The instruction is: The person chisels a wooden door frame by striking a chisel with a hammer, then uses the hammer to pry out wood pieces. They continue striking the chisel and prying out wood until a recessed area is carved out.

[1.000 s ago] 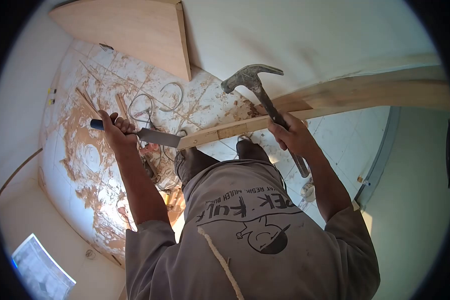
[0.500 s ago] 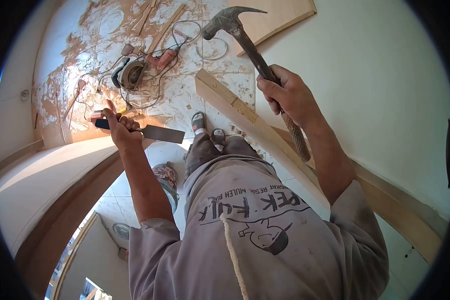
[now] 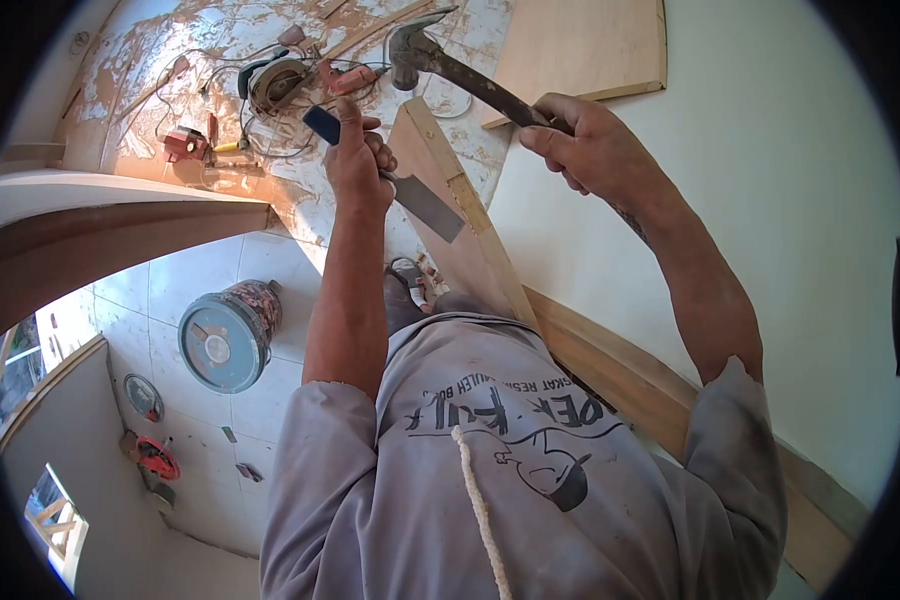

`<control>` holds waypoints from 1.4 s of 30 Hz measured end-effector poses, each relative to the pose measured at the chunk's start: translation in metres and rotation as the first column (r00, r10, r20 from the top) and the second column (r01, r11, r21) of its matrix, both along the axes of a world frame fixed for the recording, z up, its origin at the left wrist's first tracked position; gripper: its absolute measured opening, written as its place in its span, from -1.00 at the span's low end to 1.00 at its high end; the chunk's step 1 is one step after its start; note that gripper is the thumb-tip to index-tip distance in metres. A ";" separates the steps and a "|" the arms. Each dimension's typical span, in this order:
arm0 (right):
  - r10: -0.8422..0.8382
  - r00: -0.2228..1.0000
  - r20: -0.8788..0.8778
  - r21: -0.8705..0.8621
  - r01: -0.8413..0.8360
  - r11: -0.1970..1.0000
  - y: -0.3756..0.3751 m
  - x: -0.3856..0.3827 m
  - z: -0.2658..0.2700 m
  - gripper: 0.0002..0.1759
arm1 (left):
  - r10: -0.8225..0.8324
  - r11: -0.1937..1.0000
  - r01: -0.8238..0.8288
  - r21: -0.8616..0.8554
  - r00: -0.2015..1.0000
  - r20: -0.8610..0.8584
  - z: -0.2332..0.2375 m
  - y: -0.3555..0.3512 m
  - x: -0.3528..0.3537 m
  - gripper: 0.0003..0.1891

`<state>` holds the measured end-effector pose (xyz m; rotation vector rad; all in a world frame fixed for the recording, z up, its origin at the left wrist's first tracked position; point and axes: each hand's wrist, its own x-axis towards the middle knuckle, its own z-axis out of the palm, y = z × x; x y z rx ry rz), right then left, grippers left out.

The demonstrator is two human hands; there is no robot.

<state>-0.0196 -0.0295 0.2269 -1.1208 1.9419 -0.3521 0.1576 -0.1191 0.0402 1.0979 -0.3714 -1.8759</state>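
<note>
My left hand (image 3: 358, 165) is closed around the handle of a wide chisel (image 3: 430, 210). The dark handle end sticks out past my thumb, and the flat metal blade points down and right, overlapping the edge of a wooden door panel (image 3: 475, 250). A cut recess shows along that edge, close to the blade tip. In my right hand (image 3: 585, 145) is a claw hammer (image 3: 470, 80), gripped by its dark handle. Its head hangs up and left, above my left hand in this view, clear of the chisel handle.
A circular saw (image 3: 275, 85), a red drill (image 3: 348, 78) and a red power tool (image 3: 183, 145) lie with cables on the dusty floor. A lidded bucket (image 3: 220, 340) stands at left. Another wood panel (image 3: 590, 50) leans by the wall (image 3: 770, 180). Wood chips lie near my feet.
My left hand has brought the chisel rightward and up to the door's edge. The hammer has tipped lower and to the left in my right hand. My view has turned, showing more of the bucket.
</note>
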 end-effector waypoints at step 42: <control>0.520 0.746 -0.416 -0.025 -0.581 0.813 -0.107 -0.001 0.009 -0.60 | 0.068 0.996 -0.063 0.055 0.993 -0.101 -0.048 0.004 -0.049 -0.74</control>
